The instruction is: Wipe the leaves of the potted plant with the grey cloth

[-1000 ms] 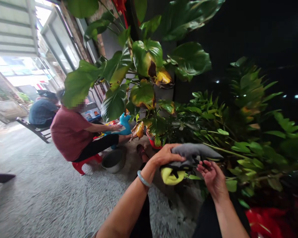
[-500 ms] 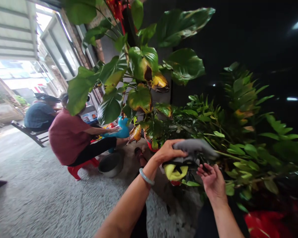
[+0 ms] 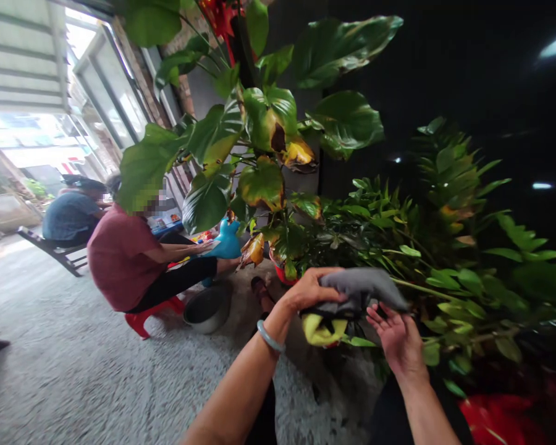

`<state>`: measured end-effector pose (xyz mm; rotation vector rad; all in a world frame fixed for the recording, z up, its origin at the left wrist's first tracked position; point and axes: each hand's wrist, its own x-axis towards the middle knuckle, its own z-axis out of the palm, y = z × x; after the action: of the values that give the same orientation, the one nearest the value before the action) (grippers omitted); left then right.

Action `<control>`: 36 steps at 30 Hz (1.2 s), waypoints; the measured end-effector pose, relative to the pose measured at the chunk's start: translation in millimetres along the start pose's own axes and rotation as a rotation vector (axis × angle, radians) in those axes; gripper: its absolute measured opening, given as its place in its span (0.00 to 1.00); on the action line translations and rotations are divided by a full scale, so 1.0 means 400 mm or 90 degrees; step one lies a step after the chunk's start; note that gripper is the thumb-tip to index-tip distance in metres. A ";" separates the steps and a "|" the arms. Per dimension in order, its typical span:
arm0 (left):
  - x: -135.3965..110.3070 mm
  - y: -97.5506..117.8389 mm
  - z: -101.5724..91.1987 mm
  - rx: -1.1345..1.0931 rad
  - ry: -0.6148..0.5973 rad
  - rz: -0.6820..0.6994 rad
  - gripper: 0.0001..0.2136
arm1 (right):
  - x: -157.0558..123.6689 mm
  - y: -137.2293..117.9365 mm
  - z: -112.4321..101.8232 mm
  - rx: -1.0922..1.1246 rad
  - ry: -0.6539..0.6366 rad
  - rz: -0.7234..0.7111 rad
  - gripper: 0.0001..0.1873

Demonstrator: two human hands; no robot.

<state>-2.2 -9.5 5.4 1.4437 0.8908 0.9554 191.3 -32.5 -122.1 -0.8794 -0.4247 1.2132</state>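
My left hand point(image 3: 312, 290) is closed on a grey fabric piece point(image 3: 364, 285), soft and folded, with a dark underside. Its exact kind does not show. The thumb lies across the near side of the fabric, and a pale bangle circles the wrist. Below the grey piece is a crumpled yellow-green cloth point(image 3: 323, 329); whether the two are joined I cannot tell. My right hand point(image 3: 398, 340) is palm up under the drooping right end of the grey piece. Its fingers are loosely curled and apart, at the fabric's lower edge; contact is unclear.
Leafy potted plants point(image 3: 380, 216) crowd the front and right, one with large yellowing leaves point(image 3: 262, 185). At left, a person in a red shirt point(image 3: 125, 259) sits on a red stool point(image 3: 141, 321) beside a grey basin point(image 3: 207, 308). Another person point(image 3: 71, 210) sits farther back. Red plastic point(image 3: 498, 420) lies lower right.
The right end of the grey fabric has dropped towards my right fingers. My left hand has shifted slightly left and down, and the yellow-green cloth has moved slightly with it.
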 end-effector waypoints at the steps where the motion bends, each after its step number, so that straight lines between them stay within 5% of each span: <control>1: 0.014 0.026 -0.004 -0.024 0.041 0.045 0.22 | -0.001 -0.002 0.000 -0.008 -0.004 0.006 0.22; 4: 0.069 0.074 -0.001 -0.063 0.157 0.149 0.20 | -0.004 -0.006 0.004 -0.028 -0.018 0.006 0.24; 6: 0.084 0.055 0.013 -0.035 0.180 0.154 0.19 | -0.005 -0.005 0.009 -0.032 -0.032 0.005 0.24; 10: 0.016 -0.044 0.028 0.119 0.023 -0.002 0.19 | -0.007 0.003 0.014 -0.043 -0.021 0.002 0.20; 13: -0.043 -0.050 0.004 0.067 -0.058 -0.066 0.21 | -0.007 0.002 0.011 -0.039 0.001 -0.007 0.18; 18: 0.003 0.067 -0.049 -0.101 0.124 0.110 0.20 | -0.005 -0.004 0.011 0.009 0.016 0.046 0.23; 21: 0.039 0.059 -0.047 -0.041 0.179 0.151 0.21 | -0.004 0.000 0.019 0.040 0.028 0.046 0.21; 25: -0.008 -0.057 -0.018 0.169 0.031 -0.006 0.24 | -0.003 0.009 0.021 0.041 0.041 0.049 0.20; 28: -0.052 -0.087 -0.018 0.150 -0.039 -0.054 0.25 | -0.001 0.012 0.012 0.013 0.036 0.059 0.21; 32: -0.022 0.012 -0.060 0.004 0.183 0.107 0.27 | 0.005 0.009 0.000 0.022 0.016 0.054 0.21; 36: 0.025 0.056 -0.101 0.062 0.370 0.207 0.22 | 0.006 0.008 0.003 0.013 0.032 0.053 0.21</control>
<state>-35.5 13.2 30.0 1.4398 1.1482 1.6476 189.2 -29.6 -124.0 -0.9158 -0.3384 1.2667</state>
